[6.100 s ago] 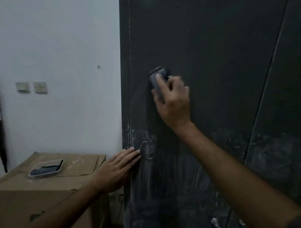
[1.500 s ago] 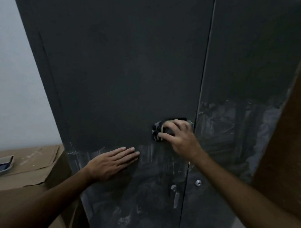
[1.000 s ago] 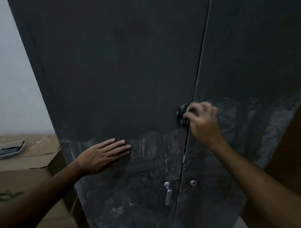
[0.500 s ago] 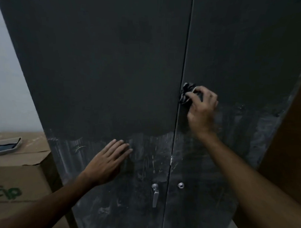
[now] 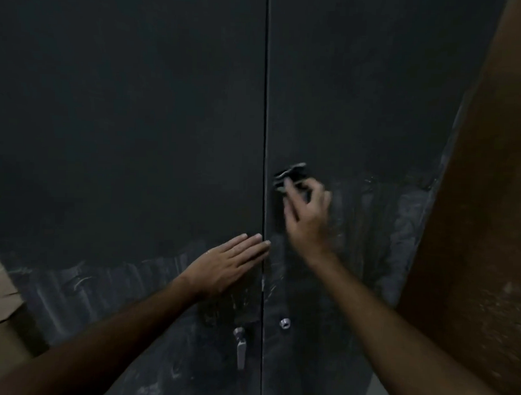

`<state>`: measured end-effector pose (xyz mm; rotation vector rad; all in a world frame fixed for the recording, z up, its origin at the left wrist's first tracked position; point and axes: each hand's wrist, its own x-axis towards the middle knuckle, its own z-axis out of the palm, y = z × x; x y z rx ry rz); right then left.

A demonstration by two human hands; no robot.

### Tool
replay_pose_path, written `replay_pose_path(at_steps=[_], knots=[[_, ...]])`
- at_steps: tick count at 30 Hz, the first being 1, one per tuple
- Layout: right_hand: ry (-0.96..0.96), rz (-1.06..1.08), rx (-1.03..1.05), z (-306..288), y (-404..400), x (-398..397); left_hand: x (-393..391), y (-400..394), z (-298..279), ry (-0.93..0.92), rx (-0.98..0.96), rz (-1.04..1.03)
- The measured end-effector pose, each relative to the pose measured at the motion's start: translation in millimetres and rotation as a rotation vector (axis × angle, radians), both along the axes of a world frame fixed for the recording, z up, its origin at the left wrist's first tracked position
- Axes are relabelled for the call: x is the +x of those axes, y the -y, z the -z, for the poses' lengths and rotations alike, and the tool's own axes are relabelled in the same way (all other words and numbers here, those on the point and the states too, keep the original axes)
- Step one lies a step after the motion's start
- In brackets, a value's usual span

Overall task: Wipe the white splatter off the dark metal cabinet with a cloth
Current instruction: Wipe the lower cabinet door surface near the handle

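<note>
Splatter [image 5: 370,230] smeared across lower cabinet [image 5: 138,104], right door now being worked. Right hand [image 5: 307,219] gripping cloth [image 5: 289,176], shifted just right of seam; left hand [image 5: 227,264] flat, moved beside seam. Plenty left below.

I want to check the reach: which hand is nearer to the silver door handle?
Left. The left hand lies flat on the cabinet just above the silver door handle; the right hand grips the cloth higher, on the other door.
</note>
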<state>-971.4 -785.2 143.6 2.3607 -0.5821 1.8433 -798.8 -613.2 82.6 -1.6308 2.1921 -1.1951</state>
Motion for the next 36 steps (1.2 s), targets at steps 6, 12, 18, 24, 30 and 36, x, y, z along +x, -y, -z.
replay_pose_path(at_steps=[6,12,18,24,30,36], knots=[[-0.038,0.003,0.062,28,76,-56,23,9,-2,0.126,-0.006,0.073],[0.334,0.079,0.251,-12,34,9,25,13,4,0.088,-0.036,0.114],[0.298,0.227,0.479,15,72,-38,-2,26,8,-0.033,-0.09,0.12],[0.349,0.183,0.374,-21,61,-7,-35,78,-12,0.064,-0.032,0.167],[0.24,0.279,0.651,13,127,-77,-33,97,-16,0.165,-0.013,0.14],[0.267,0.199,0.494,-28,116,-59,-36,98,-14,0.108,-0.038,0.141]])
